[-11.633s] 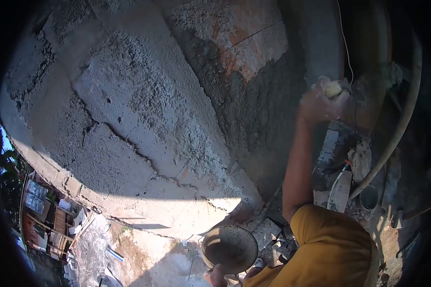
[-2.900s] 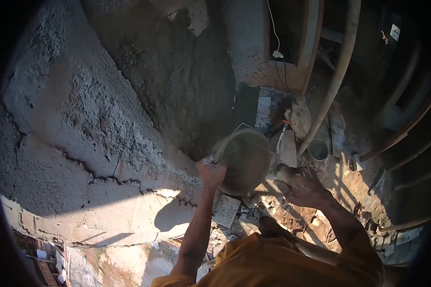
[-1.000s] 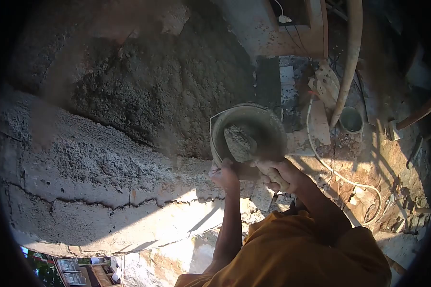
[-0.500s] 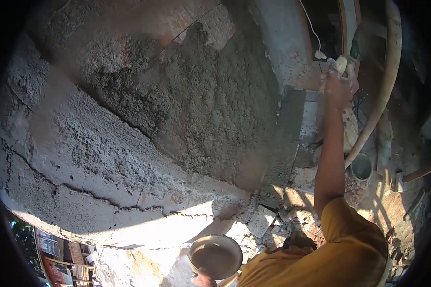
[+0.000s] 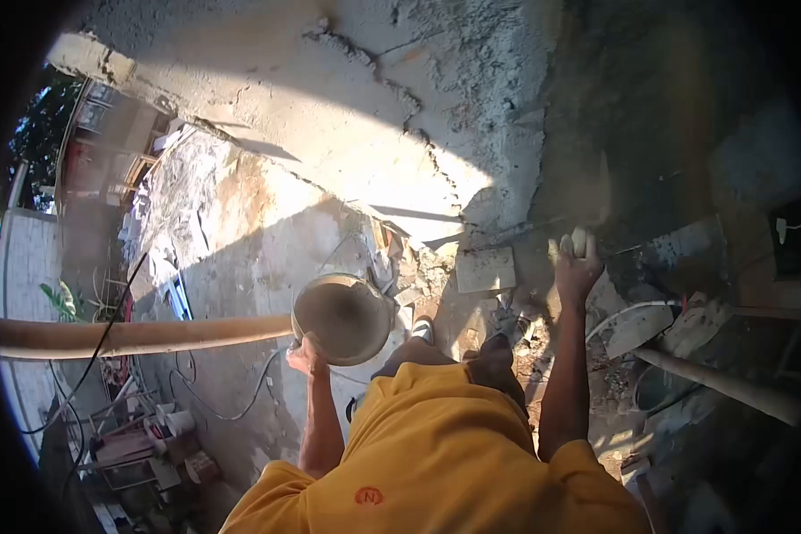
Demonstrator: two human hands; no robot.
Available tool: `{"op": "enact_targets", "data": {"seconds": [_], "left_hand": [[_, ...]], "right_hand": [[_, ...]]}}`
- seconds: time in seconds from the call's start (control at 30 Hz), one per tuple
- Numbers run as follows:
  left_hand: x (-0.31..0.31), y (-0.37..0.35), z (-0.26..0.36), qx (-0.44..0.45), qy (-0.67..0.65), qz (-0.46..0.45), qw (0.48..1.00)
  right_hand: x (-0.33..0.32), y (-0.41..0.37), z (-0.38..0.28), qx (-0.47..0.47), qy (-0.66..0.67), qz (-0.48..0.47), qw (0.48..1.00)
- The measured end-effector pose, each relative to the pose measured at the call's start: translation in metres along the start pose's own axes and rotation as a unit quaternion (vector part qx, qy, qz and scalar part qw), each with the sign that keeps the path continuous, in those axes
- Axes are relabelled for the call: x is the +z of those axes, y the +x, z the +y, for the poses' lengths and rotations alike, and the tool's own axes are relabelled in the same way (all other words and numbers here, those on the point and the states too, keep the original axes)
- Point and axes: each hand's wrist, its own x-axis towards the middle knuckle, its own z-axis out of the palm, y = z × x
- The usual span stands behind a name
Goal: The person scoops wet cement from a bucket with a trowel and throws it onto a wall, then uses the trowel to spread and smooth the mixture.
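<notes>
My left hand (image 5: 305,354) grips the near left rim of a round bucket (image 5: 384,320), whose inside shows a grey mix. The bucket hangs in front of my left leg. Off to the right, my right hand (image 5: 578,267) is raised with curled fingers. From it a narrow, pale trowel blade (image 5: 605,189) points up toward the wall, blurred and edge-on; the fingers hide its handle. Dark wet plaster (image 5: 587,116) covers the wall beyond this hand, beside a rougher pale grey stretch (image 5: 498,98).
A thick pole (image 5: 142,336) runs in from the left, ending behind the bucket. A flat slab (image 5: 485,269) and rubble lie at the wall's foot. Another pole (image 5: 721,386) slants beside a dark bucket (image 5: 654,389) on the right. A cable (image 5: 214,412) crosses the floor.
My view has swung left and down, away from the wet plaster. My right hand has come down from the doorway side to near the wall's foot. The left hand still grips the bucket.
</notes>
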Motion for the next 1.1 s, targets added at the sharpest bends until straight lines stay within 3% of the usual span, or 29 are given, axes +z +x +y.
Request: {"op": "enact_targets", "data": {"seconds": [0.03, 0.07, 0.1, 0.13, 0.17, 0.2, 0.23, 0.27, 0.4, 0.43, 0.47, 0.57, 0.6, 0.7, 0.77, 0.87, 0.9, 1.0, 1.07, 1.1], "left_hand": [[0.002, 0.002, 0.018, -0.066, 0.003, 0.044, 0.997], [-0.004, 0.012, 0.001, -0.081, -0.064, 0.014, 0.995], [-0.009, 0.015, 0.015, -0.080, -0.005, 0.029, 0.996], [-0.016, 0.027, -0.002, -0.084, -0.007, 0.021, 0.996], [-0.023, 0.034, -0.020, -0.088, -0.010, 0.009, 0.996], [-0.026, 0.045, -0.031, -0.108, -0.008, 0.023, 0.994], [-0.029, 0.054, -0.035, -0.126, -0.008, 0.037, 0.991], [-0.038, 0.062, -0.039, -0.151, 0.013, 0.007, 0.988], [-0.078, 0.071, -0.082, -0.208, 0.040, -0.096, 0.973], [-0.086, 0.072, -0.100, -0.208, 0.035, -0.123, 0.970], [-0.096, 0.068, -0.125, -0.217, 0.088, -0.104, 0.967], [-0.115, 0.069, -0.146, -0.177, 0.076, -0.089, 0.977], [-0.121, 0.072, -0.148, -0.223, 0.113, -0.104, 0.963], [-0.148, 0.072, -0.168, -0.240, 0.177, -0.102, 0.949], [-0.180, 0.062, -0.191, -0.240, 0.193, -0.069, 0.949], [-0.227, 0.051, -0.217, -0.332, 0.175, 0.024, 0.927], [-0.239, 0.050, -0.222, -0.367, 0.168, 0.063, 0.913], [-0.258, 0.054, -0.257, -0.398, -0.149, 0.230, 0.876], [-0.275, 0.050, -0.285, -0.437, -0.025, 0.041, 0.898], [-0.265, 0.060, -0.266, -0.461, 0.037, -0.046, 0.885]], "right_hand": [[0.002, -0.038, 0.041, 0.004, -0.061, -0.030, 0.998], [0.007, -0.077, 0.130, 0.140, 0.023, -0.054, 0.988], [-0.008, -0.114, 0.149, 0.103, -0.167, -0.064, 0.978], [-0.028, -0.148, 0.244, 0.258, -0.143, -0.135, 0.946], [-0.055, -0.196, 0.395, 0.197, -0.222, -0.097, 0.950], [-0.076, -0.225, 0.308, 0.315, -0.199, -0.112, 0.921], [-0.094, -0.254, 0.294, 0.436, -0.133, -0.087, 0.886], [-0.108, -0.277, 0.280, 0.487, -0.126, -0.091, 0.860], [-0.121, -0.336, 0.239, 0.543, -0.161, -0.162, 0.808], [-0.113, -0.339, 0.230, 0.540, -0.171, -0.181, 0.804], [-0.101, -0.339, 0.219, 0.530, -0.179, -0.195, 0.806], [-0.062, -0.330, 0.195, 0.493, -0.196, -0.223, 0.818], [-0.049, -0.322, 0.189, 0.477, -0.205, -0.231, 0.823], [0.009, -0.286, 0.166, 0.403, -0.236, -0.251, 0.848], [0.036, -0.256, 0.212, 0.262, -0.284, -0.248, 0.888], [0.093, -0.214, 0.131, 0.050, -0.357, -0.333, 0.872], [0.101, -0.203, 0.129, 0.039, -0.354, -0.331, 0.874], [0.129, -0.166, 0.111, 0.048, -0.334, -0.345, 0.876], [0.134, -0.167, 0.085, 0.153, -0.288, -0.319, 0.890], [0.136, -0.170, 0.076, 0.206, -0.263, -0.301, 0.893]]}}
